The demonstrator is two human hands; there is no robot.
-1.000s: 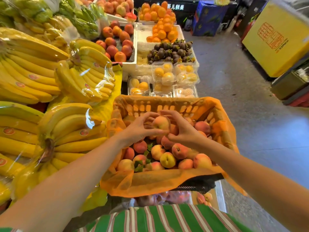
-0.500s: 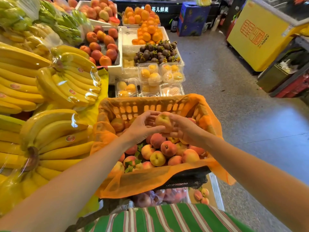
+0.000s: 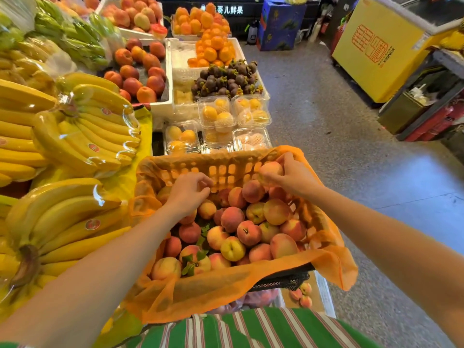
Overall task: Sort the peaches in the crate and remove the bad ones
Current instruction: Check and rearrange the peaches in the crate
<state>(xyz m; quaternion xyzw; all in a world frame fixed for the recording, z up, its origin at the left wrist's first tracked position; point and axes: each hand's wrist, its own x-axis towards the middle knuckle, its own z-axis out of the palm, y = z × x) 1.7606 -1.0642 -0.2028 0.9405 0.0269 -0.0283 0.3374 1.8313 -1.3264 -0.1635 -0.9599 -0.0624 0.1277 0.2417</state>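
Gripping one pale peach (image 3: 270, 169) at the crate's (image 3: 221, 170) far-right corner, just below the rim: right hand (image 3: 293, 178). Left hand (image 3: 188, 194) over the far-left fruit, fingers loosely curled, nothing in them. Remaining peaches (image 3: 232, 218) fill the crate. Orange mesh liner (image 3: 200, 290) overhangs every edge. Bananas (image 3: 82, 136) crowd the left side; bare floor (image 3: 351, 146) lies to the right.

White characters "哥儿鲜果" stand on the dark sign (image 3: 229, 10) at top centre. The yellow cabinet (image 3: 361, 79) at upper right bears large red stylised characters I cannot read. Red stickers (image 3: 93, 147) on the bananas (image 3: 62, 144) at left are illegible.
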